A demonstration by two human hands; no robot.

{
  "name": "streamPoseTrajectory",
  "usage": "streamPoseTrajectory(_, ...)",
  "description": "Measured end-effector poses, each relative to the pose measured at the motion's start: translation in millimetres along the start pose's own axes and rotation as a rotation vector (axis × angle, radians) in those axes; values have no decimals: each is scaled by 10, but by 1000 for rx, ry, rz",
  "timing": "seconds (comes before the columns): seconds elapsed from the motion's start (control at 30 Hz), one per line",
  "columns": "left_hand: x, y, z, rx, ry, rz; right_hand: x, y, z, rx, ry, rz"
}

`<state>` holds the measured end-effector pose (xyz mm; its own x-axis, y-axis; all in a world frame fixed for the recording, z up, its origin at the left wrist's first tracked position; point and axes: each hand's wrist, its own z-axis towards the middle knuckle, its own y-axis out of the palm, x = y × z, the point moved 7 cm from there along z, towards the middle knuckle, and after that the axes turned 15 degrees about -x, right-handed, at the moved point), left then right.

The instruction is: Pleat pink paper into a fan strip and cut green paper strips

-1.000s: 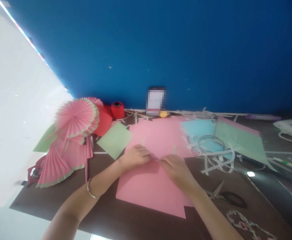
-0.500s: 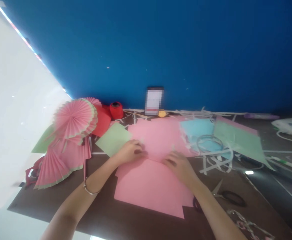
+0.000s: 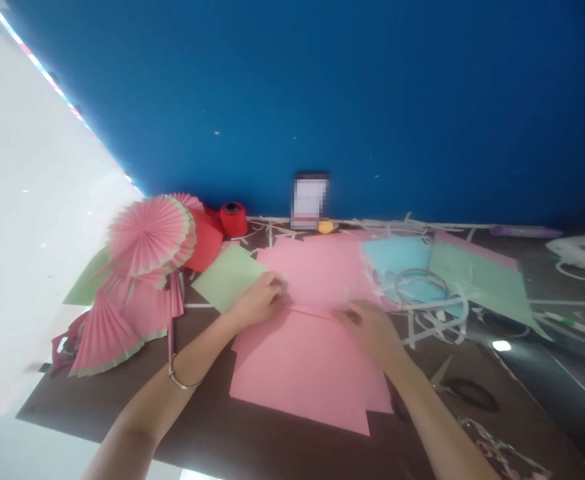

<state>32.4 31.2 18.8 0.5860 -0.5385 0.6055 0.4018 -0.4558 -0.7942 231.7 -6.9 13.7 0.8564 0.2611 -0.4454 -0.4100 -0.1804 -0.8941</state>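
A brown table (image 3: 197,417) is set against a blue wall (image 3: 322,87). On its right side, scissors (image 3: 443,383) are seen lying open. At the middle, a pink paper (image 3: 305,373) is laid over other pink sheets (image 3: 322,263), and its narrow fold (image 3: 315,312) is spanned between the two hands. The fold's left end is met by the curled fingers of the left hand (image 3: 261,300), its right end by the bent fingers of the right hand (image 3: 372,331); whether it is pinched or only pressed cannot be told. Pleated pink fans (image 3: 147,233) are piled at the left, near a green sheet (image 3: 227,273); a blue sheet (image 3: 397,252) is placed at the right. Farther back, a red roll (image 3: 233,221) is stood near the wall.
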Motion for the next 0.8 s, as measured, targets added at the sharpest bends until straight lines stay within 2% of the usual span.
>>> streamPoseTrajectory(0.2,-75,-16,40,42,-31,42,50,47,-3,0,14,-6)
streamPoseTrajectory(0.4,-55,-45,64,36,-30,150,78,62,24,9,3,30)
streamPoseTrajectory(0.8,-4,-58,69,-33,-33,225,46,86,-40,13,-79,21)
